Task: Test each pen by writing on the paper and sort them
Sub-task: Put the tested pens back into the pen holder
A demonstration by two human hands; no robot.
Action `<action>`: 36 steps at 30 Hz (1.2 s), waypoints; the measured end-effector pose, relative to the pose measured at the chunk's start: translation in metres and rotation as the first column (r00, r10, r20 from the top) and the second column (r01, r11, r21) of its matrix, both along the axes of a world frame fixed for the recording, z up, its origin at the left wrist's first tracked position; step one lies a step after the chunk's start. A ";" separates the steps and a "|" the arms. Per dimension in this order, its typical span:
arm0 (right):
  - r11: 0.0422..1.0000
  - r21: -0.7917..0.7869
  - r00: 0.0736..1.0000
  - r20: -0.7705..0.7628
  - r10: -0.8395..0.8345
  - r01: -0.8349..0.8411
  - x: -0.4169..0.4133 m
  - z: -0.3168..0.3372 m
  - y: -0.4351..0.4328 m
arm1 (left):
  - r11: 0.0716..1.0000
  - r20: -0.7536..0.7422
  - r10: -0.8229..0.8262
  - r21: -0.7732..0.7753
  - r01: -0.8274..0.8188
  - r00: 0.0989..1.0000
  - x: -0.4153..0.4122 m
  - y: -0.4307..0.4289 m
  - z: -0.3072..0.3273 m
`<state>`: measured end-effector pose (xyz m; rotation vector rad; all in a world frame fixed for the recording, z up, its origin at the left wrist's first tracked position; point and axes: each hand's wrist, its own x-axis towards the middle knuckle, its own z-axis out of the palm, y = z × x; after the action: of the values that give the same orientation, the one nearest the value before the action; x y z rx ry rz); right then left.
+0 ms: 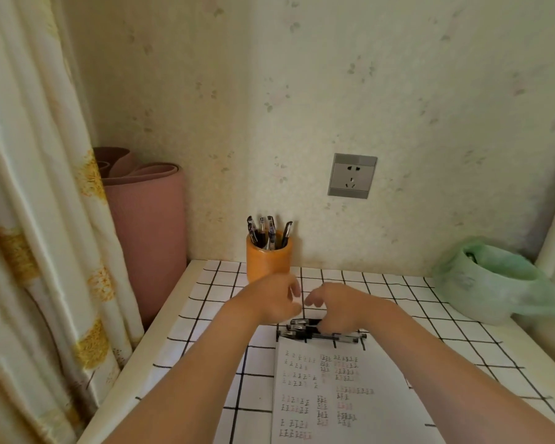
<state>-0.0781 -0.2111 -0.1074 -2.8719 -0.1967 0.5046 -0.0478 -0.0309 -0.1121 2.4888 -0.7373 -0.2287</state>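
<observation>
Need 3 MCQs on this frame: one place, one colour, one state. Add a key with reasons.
1. Where do the loose pens lie?
A) at the far edge of the paper
B) on the floor
C) in a drawer

2. What colour is the pen holder?
A) blue
B) orange
C) black

3. What state is the paper in?
A) blank
B) crumpled into a ball
C) flat, with rows of written marks

Key:
1 A: the loose pens lie bunched along the sheet's far edge.
2 B: the pen holder is plainly orange all over.
3 C: the sheet lies flat, with clusters of small marks on it.
</observation>
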 end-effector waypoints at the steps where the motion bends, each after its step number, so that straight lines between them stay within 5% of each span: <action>1: 1.000 -0.025 1.000 -0.001 0.010 -0.010 -0.001 -0.003 -0.001 | 0.995 -0.072 -0.015 0.098 0.022 0.997 0.001 0.000 -0.003; 5: 0.996 -0.063 0.998 0.028 0.063 -0.061 -0.001 -0.013 0.001 | 0.939 -0.138 -0.014 0.339 0.060 0.990 0.004 0.003 -0.018; 23: 0.976 -0.157 0.971 0.161 0.179 -0.154 0.006 -0.025 0.017 | 0.962 -0.078 -0.017 0.272 0.037 0.997 0.005 -0.003 -0.024; 29: 0.992 0.076 0.986 0.139 0.091 -0.102 0.005 -0.007 0.018 | 0.994 -0.124 0.022 -0.102 -0.035 0.992 0.011 0.008 0.013; 33: 0.896 0.444 0.986 0.158 -0.052 -0.024 0.012 0.019 0.021 | 0.893 -0.130 0.059 -0.436 -0.110 0.990 0.018 0.012 0.043; 36: 0.777 0.630 0.934 0.274 -0.230 0.006 0.017 0.037 0.023 | 0.770 0.006 0.172 -0.624 -0.130 0.985 0.027 0.014 0.053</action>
<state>-0.0608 -0.1881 -0.0702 -2.2625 -0.1872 -0.0900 -0.0208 -0.0166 -0.0592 1.9012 -0.5176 0.1429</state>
